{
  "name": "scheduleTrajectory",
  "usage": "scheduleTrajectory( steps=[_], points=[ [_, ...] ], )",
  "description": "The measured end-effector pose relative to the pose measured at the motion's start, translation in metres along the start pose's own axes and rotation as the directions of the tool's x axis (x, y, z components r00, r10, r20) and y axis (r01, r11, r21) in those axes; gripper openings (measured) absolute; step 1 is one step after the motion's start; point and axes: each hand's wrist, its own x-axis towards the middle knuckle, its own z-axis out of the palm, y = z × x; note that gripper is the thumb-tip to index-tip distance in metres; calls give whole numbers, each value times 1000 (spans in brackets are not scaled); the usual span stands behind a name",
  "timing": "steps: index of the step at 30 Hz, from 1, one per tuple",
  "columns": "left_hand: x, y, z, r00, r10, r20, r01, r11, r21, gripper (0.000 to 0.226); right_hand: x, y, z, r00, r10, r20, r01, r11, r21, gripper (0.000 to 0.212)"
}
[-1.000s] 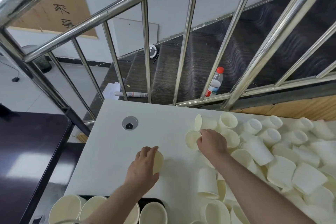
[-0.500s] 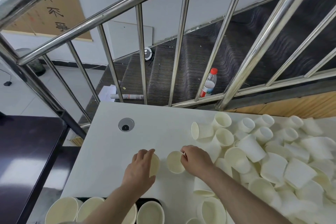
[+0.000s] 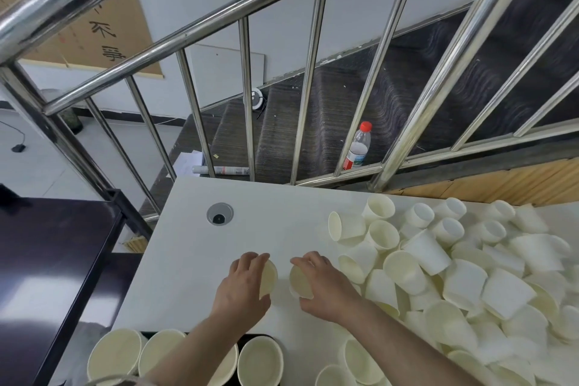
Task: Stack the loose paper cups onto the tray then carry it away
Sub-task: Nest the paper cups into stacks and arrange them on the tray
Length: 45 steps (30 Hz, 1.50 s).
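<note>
Head view: I see the left hand (image 3: 242,287) and right hand (image 3: 326,288), fingers curled round one paper cup (image 3: 268,278) each.
Done: some cups on black tray (image 3: 250,337).
Left: big loose pile (image 3: 454,276), then carrying.

Handwritten Chinese characters in black brush strokes on the brown board (image 3: 103,25) leaning against the far wall, running down its face (upper ones cut off by the railing; lowest resembling 争, one above it resembling 不, neither certain). Red-and-white label (image 3: 355,160) on the clear bottle (image 3: 358,146) standing on the stairs, print too small to read. Faint printing on the rolled paper tube (image 3: 221,170) lying by the steps, likewise illegible.
</note>
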Motion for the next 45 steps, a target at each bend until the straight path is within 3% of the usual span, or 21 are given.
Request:
scheduleTrajectory(
  steps=[14, 27, 35, 45],
  points=[
    [-87, 12, -17, 965, -40, -260, 2, 990, -144, 71, -70, -37, -19, 977, -56, -206, 77, 993, 93, 74],
    [-175, -40, -50, 910, -83, -406, -17, 971, -238, 65, -118, -128, 0, 967, -81, -242, 120, 982, 147, 77],
    [-219, -98, -69, 910, -144, -388, 46, 967, -249, 67, -121, -202, 34, 981, -117, -156, 143, 976, 165, 76],
    [-232, -141, -65, 953, -181, -245, 141, 975, -172, 73, -104, -251, 66, 985, -162, -56, 167, 982, 85, 73]
  ],
)
